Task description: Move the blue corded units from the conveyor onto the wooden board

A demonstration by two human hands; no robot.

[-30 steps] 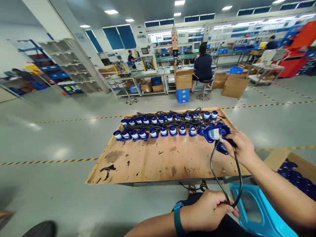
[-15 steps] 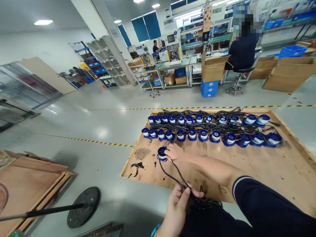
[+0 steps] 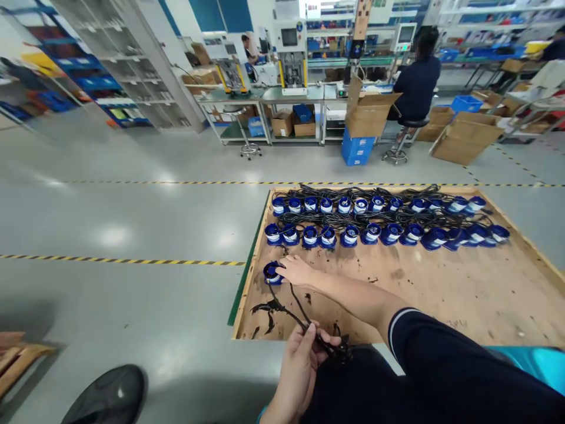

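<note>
My right hand (image 3: pixel 296 271) grips the side of a blue round pump-like unit (image 3: pixel 272 272) at the near left of the wooden board (image 3: pixel 410 294). The unit stands upright on or just above the wood; which one I cannot tell. Two strands of black cable (image 3: pixel 286 309) run from it towards me. My left hand (image 3: pixel 304 353) is closed around these strands, and a bundled coil (image 3: pixel 342 351) hangs by its fingers, close to my body. Behind the right hand stand two rows of similar blue units (image 3: pixel 350 235), with black cables (image 3: pixel 339 221) heaped along them.
The board has a raised wooden rim (image 3: pixel 247 277). Black scraps or stains (image 3: pixel 267 309) mark its near left corner. A black round base (image 3: pixel 108 397) stands on the floor at lower left. Farther off are cardboard boxes (image 3: pixel 373 112), workbenches (image 3: pixel 291 94) and a seated person (image 3: pixel 417 82).
My view has turned to the right. The right hand and the blue unit are nearer the board's left rim than before. Both hands keep their hold.
</note>
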